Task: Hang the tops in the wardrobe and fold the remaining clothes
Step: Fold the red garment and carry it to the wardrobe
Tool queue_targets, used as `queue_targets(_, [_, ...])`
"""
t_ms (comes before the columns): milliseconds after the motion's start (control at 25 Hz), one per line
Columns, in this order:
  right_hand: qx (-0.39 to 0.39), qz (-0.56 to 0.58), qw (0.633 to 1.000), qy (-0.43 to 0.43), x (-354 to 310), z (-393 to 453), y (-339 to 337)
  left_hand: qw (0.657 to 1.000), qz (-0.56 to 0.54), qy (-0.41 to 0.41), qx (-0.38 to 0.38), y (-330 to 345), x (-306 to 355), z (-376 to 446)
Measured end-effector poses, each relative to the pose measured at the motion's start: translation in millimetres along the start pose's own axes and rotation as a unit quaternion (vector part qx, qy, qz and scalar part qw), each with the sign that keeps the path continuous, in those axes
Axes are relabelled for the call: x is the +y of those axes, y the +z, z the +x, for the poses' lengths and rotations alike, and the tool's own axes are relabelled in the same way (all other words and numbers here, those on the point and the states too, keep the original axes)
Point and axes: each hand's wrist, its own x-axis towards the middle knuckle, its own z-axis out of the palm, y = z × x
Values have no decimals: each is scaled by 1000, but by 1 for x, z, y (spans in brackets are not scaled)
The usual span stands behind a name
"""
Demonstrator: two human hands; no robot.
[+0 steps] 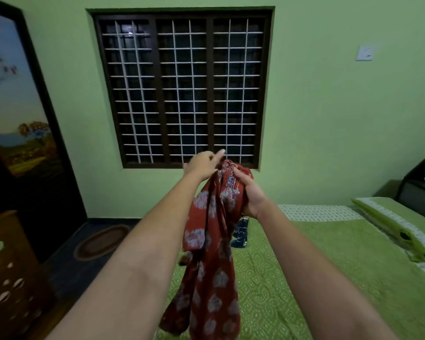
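Head-worn camera faces the barred window (pixel 183 89), looking close over outstretched arms.

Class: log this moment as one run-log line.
right hand: grips red printed garment | left hand: at its top | garment: hanging over bed

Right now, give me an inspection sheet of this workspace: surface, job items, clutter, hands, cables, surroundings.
Surface: bed with green patterned bedspread, flat, mostly bare.
Job's things: rust-red floral-print fabric garment, bunched and held up, hanging over the bed's edge; dark blue printed cloth lying on the bedspread behind it.
Clutter: green-cased pillow at the bed's right edge.
Hands: right hand grips the garment's top; left hand is at the same bunched top, grip unclear.
Cables: nothing seen.
Surroundings: dark grilled window, green wall, white wall switch, brown perforated basket, oval floor mat.
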Motion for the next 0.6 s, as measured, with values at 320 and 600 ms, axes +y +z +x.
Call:
queue_targets(320, [-32,87,996,4,-9,11,-36,791,-449,-393,-136,78,-61,-90])
queue_targets(600, [-69,56,995,47,-9,15,-58,702,-615,-333,-134,127,-39,-71])
